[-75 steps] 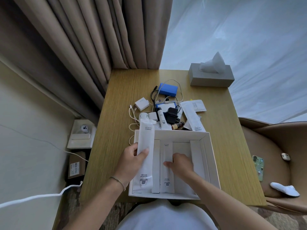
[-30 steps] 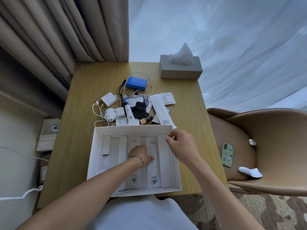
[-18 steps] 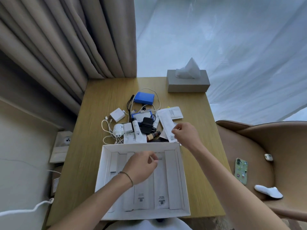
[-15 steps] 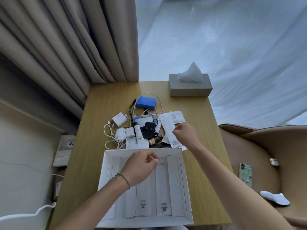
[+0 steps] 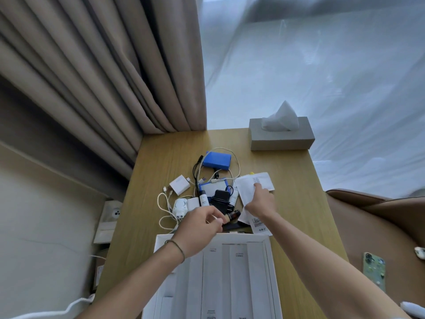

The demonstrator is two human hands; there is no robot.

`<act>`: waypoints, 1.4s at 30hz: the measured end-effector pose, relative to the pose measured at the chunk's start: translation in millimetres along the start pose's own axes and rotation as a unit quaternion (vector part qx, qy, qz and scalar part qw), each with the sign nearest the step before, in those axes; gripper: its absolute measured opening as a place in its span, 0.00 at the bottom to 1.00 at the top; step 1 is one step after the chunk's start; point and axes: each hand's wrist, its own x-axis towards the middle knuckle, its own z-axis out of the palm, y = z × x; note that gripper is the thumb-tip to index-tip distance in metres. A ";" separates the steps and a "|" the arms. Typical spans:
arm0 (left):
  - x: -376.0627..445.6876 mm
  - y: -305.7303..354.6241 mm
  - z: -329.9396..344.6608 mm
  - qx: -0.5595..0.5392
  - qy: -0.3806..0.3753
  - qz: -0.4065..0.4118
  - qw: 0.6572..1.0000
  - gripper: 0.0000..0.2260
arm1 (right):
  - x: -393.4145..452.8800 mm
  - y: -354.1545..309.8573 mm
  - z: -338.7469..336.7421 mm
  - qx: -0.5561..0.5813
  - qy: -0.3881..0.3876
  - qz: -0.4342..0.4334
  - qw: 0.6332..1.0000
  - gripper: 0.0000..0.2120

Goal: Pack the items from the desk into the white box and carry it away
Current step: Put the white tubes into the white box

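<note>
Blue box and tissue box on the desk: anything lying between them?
In the head view, only bare desk separates the blue box from the tissue box, apart from a cable looping round the blue box.

Right hand (image 5: pixel 261 203) reached forward onto white packet (image 5: pixel 247 192).

Both forearms extended forward from the lower edge of the view, bare to the elbow, converging slightly toward the centre. Left hand (image 5: pixel 202 223): palm down, fingers curled inward, fingertips (image 5: pixel 219 221) drawn close to the thumb in a loose pinch; whether anything is gripped cannot be told. Thin band around the left wrist. Right hand (image 5: pixel 261 202): reached farther forward than the left, palm down, wrist straight, fingers bent downward, index finger pointing ahead and pressing down.
</note>
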 end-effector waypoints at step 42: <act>255.1 28.9 139.8 0.378 0.060 0.132 0.915 0.33 | -58.6 103.1 -74.9 0.579 0.001 0.116 0.807 0.08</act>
